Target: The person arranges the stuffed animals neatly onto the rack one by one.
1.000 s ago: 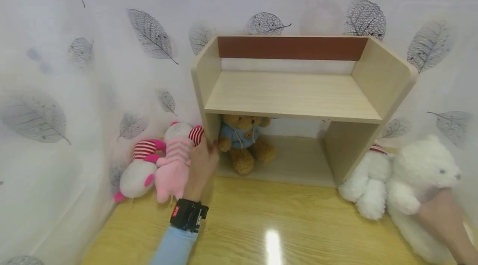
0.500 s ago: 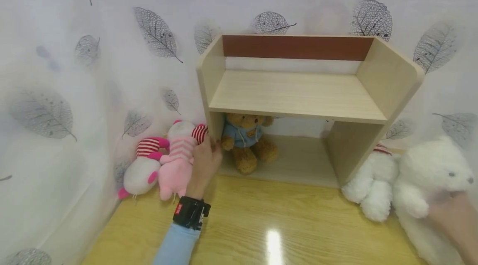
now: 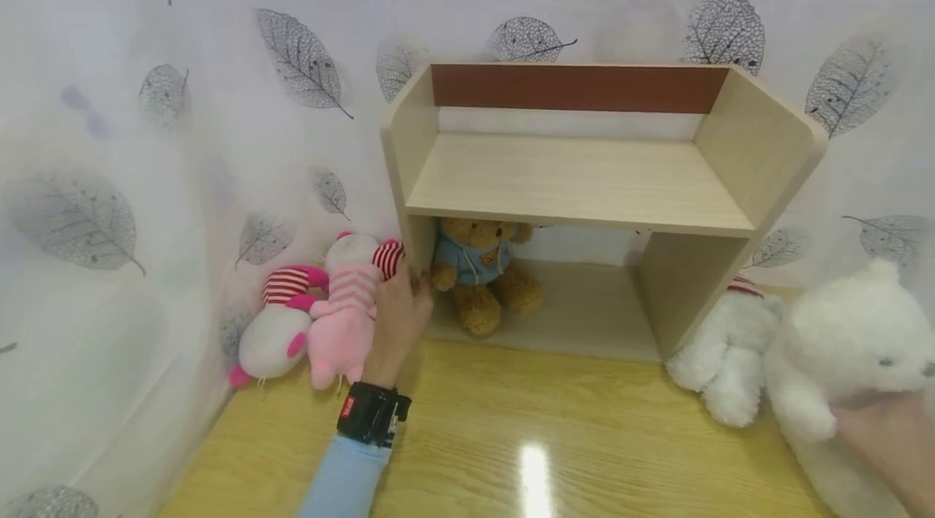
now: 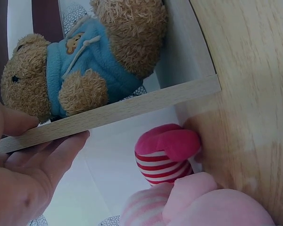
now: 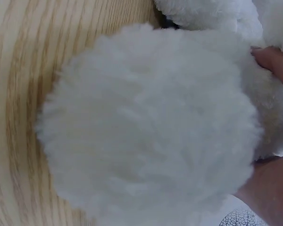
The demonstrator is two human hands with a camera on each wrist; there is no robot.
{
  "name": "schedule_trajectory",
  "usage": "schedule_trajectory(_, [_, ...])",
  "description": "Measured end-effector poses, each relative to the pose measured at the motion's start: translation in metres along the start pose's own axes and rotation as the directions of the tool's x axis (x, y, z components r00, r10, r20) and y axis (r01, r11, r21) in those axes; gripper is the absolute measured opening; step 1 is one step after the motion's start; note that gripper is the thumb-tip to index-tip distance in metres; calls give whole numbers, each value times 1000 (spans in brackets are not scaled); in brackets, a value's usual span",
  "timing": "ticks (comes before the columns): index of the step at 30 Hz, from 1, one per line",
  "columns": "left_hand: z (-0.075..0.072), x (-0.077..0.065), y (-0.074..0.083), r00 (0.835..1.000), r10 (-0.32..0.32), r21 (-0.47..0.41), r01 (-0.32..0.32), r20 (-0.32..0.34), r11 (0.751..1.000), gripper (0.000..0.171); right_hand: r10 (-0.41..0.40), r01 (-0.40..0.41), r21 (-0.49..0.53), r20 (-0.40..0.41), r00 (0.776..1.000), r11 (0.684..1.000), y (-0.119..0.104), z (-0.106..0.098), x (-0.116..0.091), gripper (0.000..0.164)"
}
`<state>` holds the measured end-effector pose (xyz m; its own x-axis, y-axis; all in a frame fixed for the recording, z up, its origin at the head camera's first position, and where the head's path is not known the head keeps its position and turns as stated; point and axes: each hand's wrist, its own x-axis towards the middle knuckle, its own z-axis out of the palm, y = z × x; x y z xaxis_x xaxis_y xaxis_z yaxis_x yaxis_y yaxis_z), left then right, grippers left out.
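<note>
The left hand (image 4: 28,181) grips a wooden panel (image 4: 127,107) between a blue-clad teddy bear (image 4: 92,56) and a pink plush toy (image 4: 219,207).

Light-blue sleeve (image 3: 345,476) on left arm; black wrist strap (image 3: 365,414); small red label (image 3: 348,406)

shelf (image 3: 584,177) lower bay (image 3: 595,303): teddy (image 3: 475,266) | left: dolls (image 3: 342,343) | right: plush (image 3: 730,376), then bear (image 3: 847,331)

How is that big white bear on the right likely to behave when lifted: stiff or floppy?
Probably somewhat floppy: the white bear looks like a plush toy with soft, rounded limbs. Its thick, fluffy fur should give the right hand good purchase, so slipping seems unlikely.
</note>
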<state>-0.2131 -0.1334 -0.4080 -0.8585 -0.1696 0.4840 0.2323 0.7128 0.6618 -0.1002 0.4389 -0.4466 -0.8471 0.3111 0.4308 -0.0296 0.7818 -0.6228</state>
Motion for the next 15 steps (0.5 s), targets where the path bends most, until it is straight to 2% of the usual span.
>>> schedule_trajectory(2, [0, 0, 0, 1000, -2, -2, 2, 9, 1000, 23, 9, -9, 21, -22, 1000, 1000, 0, 3, -1, 97])
schedule_trajectory(3, [-1, 0, 0, 1000, -1, -1, 1, 8, 1000, 23, 40, -40, 4, -18, 999, 999, -1, 4, -1, 95])
schedule_trajectory(5, [0, 0, 0, 1000, 2, 4, -2, 7, 1000, 22, 83, -83, -7, 3, 997, 997, -2, 5, -2, 95])
schedule_trajectory(7, [0, 0, 0, 1000, 12, 7, -12, 0, 1000, 21, 159, -157, -45, 39, 987, 987, -7, 3, -1, 95])
schedule_trajectory(9, [1, 0, -1, 1000, 29, 8, -29, -12, 1000, 20, 175, -173, -54, 47, 983, 983, -7, 1, -3, 86])
schedule_trajectory(12, [2, 0, -1, 998, 51, 4, -51, -26, 999, 20, 93, -93, 0, -19, 995, 996, -10, -2, -2, 81])
schedule_trajectory(13, [2, 0, -2, 998, 55, 0, -55, -25, 998, 19, 38, -37, 8, -59, 998, 999, -10, -2, -2, 81])
schedule_trajectory(15, [2, 0, -2, 998, 52, 3, -51, -21, 999, 19, -28, 30, 22, -102, 994, 999, -13, -5, -1, 80])
